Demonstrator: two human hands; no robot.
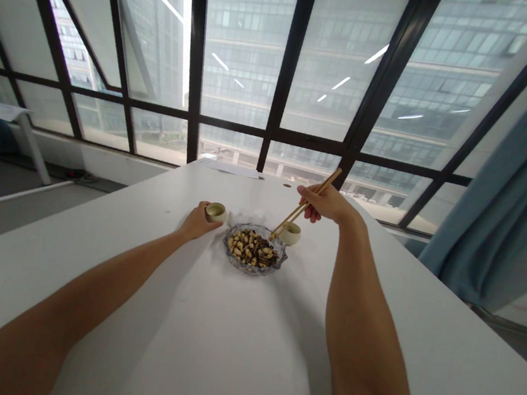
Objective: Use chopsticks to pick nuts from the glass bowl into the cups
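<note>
Head view: left hand grips a small cup beside the bowl, right hand pinches chopsticks over it; a slanted grip could drop a nut onto the surface.

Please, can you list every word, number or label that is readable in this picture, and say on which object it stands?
None: no readable text shows anywhere.
The two small pale ceramic cups, the glass dish of mixed nuts and seeds and the wooden chopsticks carry no visible print.
The paper sheet at the white table's far edge shows nothing legible.
</note>
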